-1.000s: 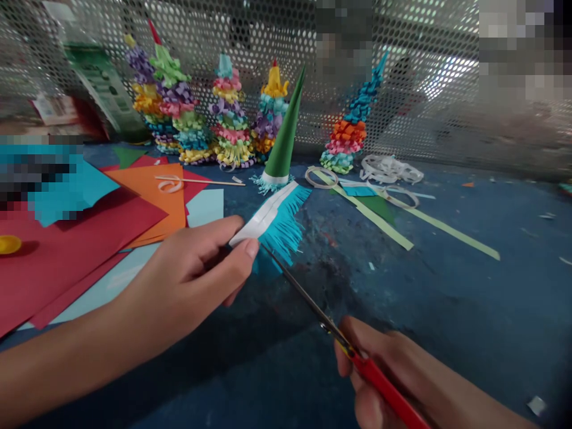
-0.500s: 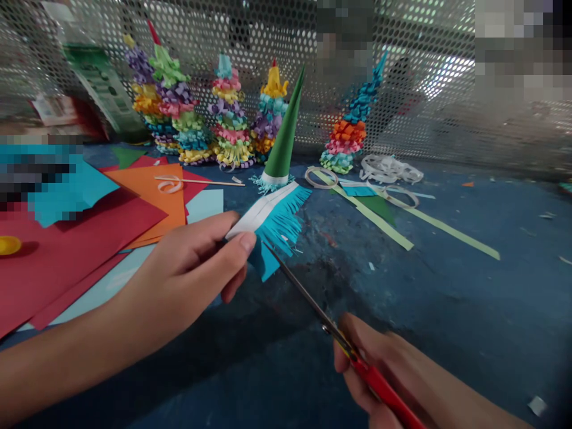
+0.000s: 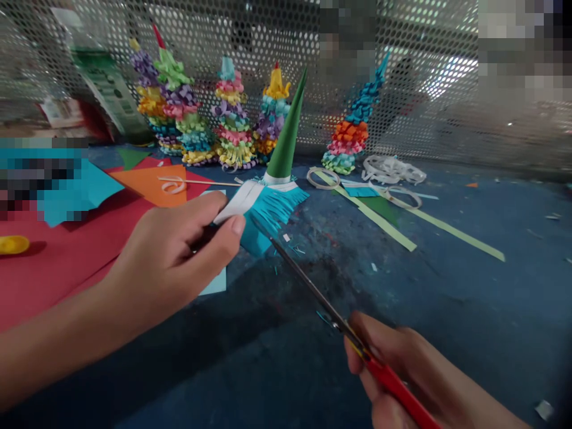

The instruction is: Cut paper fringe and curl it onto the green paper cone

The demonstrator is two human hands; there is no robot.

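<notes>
Between thumb and fingers, my left hand (image 3: pixel 192 244) pinches a blue paper strip (image 3: pixel 257 235) with a white band along its upper edge. Its far part is cut into thin fringe, while the part near my thumb is uncut. My right hand (image 3: pixel 393 363) grips scissors (image 3: pixel 313 289) with red handles. The blade tips meet the lower edge of the blue paper, just right of my left thumb. Behind the strip stands a green paper cone (image 3: pixel 288 140), with a white band and some blue fringe at its base.
Curled-paper cones (image 3: pixel 235 119) in many colours line the back, before a perforated metal screen (image 3: pixel 429 107). Red sheets (image 3: pixel 89 262) and an orange sheet (image 3: pixel 152 190) lie left. Pale green strips (image 3: pixel 384 223) and a tape ring (image 3: pixel 322 178) lie right. A bottle (image 3: pixel 107 89) stands back left.
My left hand and the blue strip have shifted left and slightly up, the strip turning a little. The scissors have moved slightly right and down in view, their tips staying at the paper.
</notes>
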